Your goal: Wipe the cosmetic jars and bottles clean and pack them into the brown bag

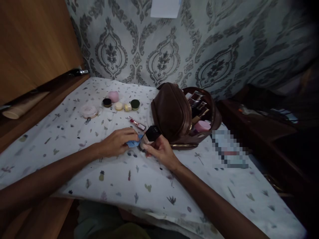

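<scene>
My right hand (161,151) grips a small glass bottle (146,139) with a black cap, tilted above the table; it looks like a foundation bottle. In my left hand (122,141) a blue cloth (133,143) is pinched and pressed against the bottle's side. Just beyond the hands lies a slim lip gloss tube (137,124) with a red end. To the right of them stands a brown cosmetic bag (171,109), unzipped, with several bottles, brushes and a pink jar (202,126) inside.
Several small jars, among them a pink one (113,96) and a dark-lidded one (135,104), stand at the back left near a round clear container (89,111). A blurred-out flat item (229,149) lies right of the bag. A wooden cabinet (37,43) borders the left.
</scene>
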Motion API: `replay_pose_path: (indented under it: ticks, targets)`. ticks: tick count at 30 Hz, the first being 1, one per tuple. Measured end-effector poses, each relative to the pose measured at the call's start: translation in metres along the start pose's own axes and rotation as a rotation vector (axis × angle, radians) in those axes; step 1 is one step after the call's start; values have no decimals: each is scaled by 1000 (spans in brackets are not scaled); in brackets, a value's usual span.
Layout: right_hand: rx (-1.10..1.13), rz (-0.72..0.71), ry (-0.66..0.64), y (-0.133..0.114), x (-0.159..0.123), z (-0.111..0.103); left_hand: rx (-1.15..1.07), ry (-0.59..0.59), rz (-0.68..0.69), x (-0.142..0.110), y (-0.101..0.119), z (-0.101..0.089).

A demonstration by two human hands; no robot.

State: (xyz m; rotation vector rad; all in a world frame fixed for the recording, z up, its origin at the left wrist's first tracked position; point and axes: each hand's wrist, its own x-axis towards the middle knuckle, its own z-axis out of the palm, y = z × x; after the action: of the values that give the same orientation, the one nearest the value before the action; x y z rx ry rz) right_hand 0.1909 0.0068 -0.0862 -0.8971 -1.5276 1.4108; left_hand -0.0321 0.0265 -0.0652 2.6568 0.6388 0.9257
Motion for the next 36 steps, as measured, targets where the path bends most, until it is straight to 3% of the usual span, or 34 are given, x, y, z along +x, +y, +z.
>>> replay_pose_path:
  ticks: [7, 10, 14, 23, 26, 29, 32, 36]
  targets:
    - [55, -12, -103, -4, -1, -2, 35, 312, -55, 19, 31, -17]
    - [64, -28, -85, -1, 0, -2, 57, 275, -1, 19, 37, -12]
    - [46, -36, -35, 2, 2, -1, 56, 162, 40, 6, 29, -1]
    - [7, -14, -17, -4, 0, -1, -57, -15, -97, -10, 10, 6]
    - [13, -17, -59, -9, -3, -5, -137, 14, -159, -7, 13, 2]
    - [28, -11, -118, -11, -3, -8, -149, 160, -179, 0, 24, -5]
    - [33, -30, -108, -9, -1, -7, -69, 287, -116, 8, 37, -10]
    - [25, -35, -34, -4, 1, -4, 17, 253, -5, 9, 40, -6]
